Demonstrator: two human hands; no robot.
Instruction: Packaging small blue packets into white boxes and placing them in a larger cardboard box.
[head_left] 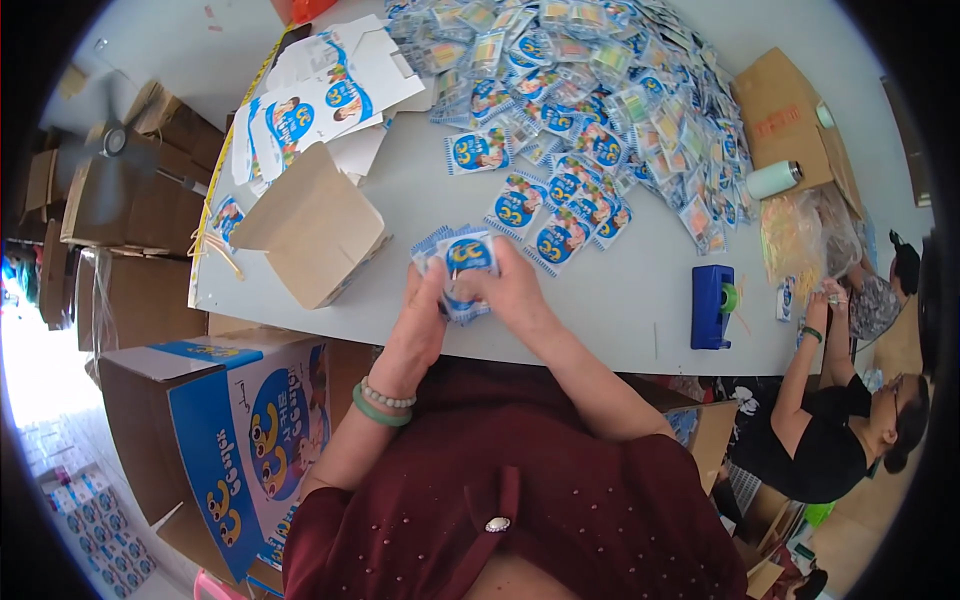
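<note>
Over the table's front edge, my left hand [424,310] and my right hand [515,295] are closed on a small stack of blue-and-white candy packets [466,252]. The left grips the stack's left side, with thumb up front; the right presses from the right, its fingers across the front packet. Just left of my hands stands an opened box [325,225], its plain inside showing. Beyond my hands, several loose packets [563,240] lie flat, next to a large heap of the same packets [620,90] reaching to the far edge.
Flattened printed cartons [320,100] are piled at the far left. A blue tape dispenser [711,308] stands to the right, with a pale green bottle [774,180] and a brown carton [785,125] beyond. Another person [830,420] works at the right end. A large printed carton [240,430] stands below left.
</note>
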